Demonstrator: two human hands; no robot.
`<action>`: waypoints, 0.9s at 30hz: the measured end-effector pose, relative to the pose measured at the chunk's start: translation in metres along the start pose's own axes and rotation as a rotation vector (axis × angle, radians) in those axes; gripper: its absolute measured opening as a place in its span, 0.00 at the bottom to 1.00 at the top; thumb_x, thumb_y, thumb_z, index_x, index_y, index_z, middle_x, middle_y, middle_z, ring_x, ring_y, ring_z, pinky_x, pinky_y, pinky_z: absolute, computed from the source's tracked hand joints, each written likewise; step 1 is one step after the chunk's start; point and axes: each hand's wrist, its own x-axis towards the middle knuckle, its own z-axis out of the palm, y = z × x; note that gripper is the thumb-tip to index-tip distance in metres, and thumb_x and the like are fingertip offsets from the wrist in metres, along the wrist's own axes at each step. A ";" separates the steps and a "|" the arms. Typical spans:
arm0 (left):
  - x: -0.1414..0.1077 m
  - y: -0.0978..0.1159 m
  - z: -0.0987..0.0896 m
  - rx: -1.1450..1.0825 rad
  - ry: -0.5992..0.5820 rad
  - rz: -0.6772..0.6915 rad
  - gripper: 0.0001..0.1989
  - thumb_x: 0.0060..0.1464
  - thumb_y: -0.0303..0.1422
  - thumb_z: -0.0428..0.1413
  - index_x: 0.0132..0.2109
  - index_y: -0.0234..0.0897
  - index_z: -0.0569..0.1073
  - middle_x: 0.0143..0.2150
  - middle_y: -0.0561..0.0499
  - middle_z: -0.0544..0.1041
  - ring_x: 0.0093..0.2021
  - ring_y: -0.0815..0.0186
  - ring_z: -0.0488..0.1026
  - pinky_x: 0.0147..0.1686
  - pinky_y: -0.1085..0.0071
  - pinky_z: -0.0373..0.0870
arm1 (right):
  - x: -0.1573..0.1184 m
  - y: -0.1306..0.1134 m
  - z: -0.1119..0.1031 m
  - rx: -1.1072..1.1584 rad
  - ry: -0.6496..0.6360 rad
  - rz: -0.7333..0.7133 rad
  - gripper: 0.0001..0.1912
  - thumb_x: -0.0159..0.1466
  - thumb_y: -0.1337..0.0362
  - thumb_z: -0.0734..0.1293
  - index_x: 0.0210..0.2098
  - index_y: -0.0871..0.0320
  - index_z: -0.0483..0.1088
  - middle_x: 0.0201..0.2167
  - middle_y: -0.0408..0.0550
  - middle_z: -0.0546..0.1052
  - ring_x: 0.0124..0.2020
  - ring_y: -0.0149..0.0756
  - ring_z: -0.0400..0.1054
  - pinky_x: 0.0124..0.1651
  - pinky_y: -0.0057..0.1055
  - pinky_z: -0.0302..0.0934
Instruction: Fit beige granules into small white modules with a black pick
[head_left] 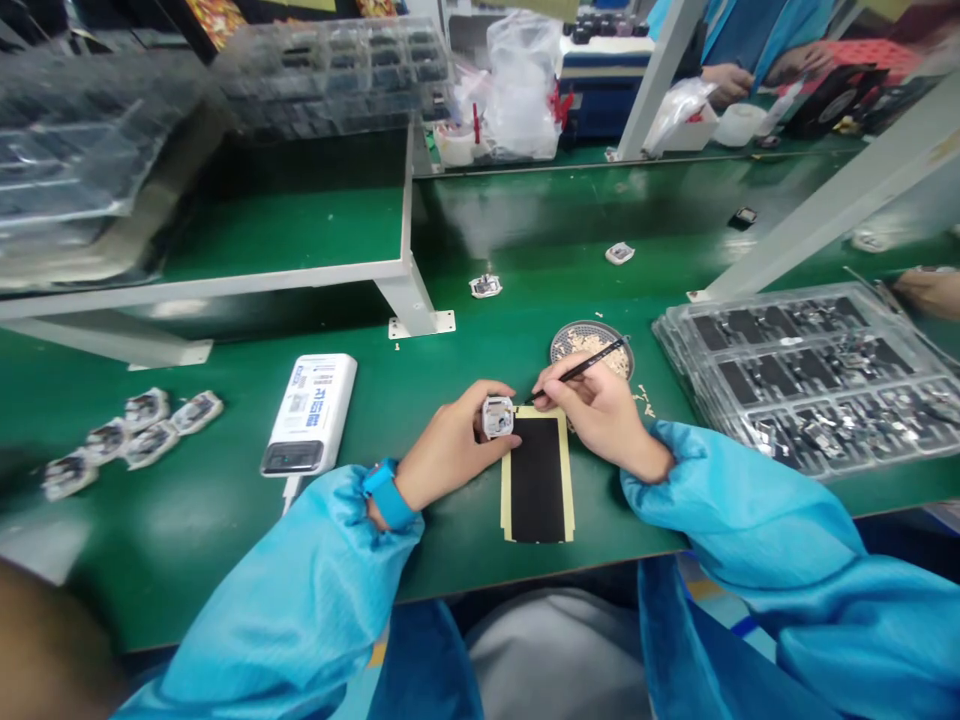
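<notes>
Centrally, a small white square electronic module (497, 417) is clasped firmly between the fingers and thumb of the left hand (450, 440), just above a black rectangular sheet on cream backing (537, 480). A slim black pointed tool (581, 368) is gripped pen-fashion by the right hand (592, 410), its tip held just beside the module; whether they touch cannot be told. A bright blue wrist strap (386, 492) is worn on the left wrist, and light-blue cuffed sleeves (750, 510) cover both forearms.

Behind the right hand, a round mesh dish of small beige pieces (592, 350) rests on a green workbench (187, 530). To the left lie a white rectangular power bank (309, 415) and a cluster of small white modules (135, 430). A clear plastic tray of dark components (795, 380) sits to the right. Another person's hands (727, 85) are seen beyond, at the far bench.
</notes>
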 end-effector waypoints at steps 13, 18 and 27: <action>0.002 -0.005 0.006 -0.114 0.044 -0.081 0.13 0.64 0.39 0.51 0.53 0.43 0.70 0.30 0.53 0.72 0.26 0.70 0.70 0.24 0.75 0.63 | -0.002 -0.003 0.000 -0.316 -0.046 -0.373 0.04 0.66 0.68 0.69 0.41 0.57 0.74 0.39 0.48 0.79 0.43 0.36 0.75 0.48 0.37 0.71; 0.001 -0.005 0.006 -0.091 0.038 -0.085 0.13 0.65 0.38 0.50 0.54 0.44 0.70 0.31 0.54 0.72 0.27 0.71 0.71 0.26 0.76 0.65 | -0.001 0.001 -0.001 -0.354 -0.090 -0.441 0.06 0.65 0.71 0.69 0.42 0.58 0.74 0.40 0.49 0.79 0.45 0.36 0.75 0.49 0.37 0.71; 0.001 -0.005 0.005 -0.105 0.027 -0.092 0.13 0.65 0.37 0.50 0.54 0.46 0.70 0.32 0.55 0.74 0.27 0.72 0.71 0.28 0.75 0.67 | 0.000 0.000 0.000 -0.384 -0.120 -0.450 0.07 0.65 0.71 0.69 0.42 0.58 0.74 0.41 0.49 0.79 0.44 0.35 0.74 0.50 0.36 0.70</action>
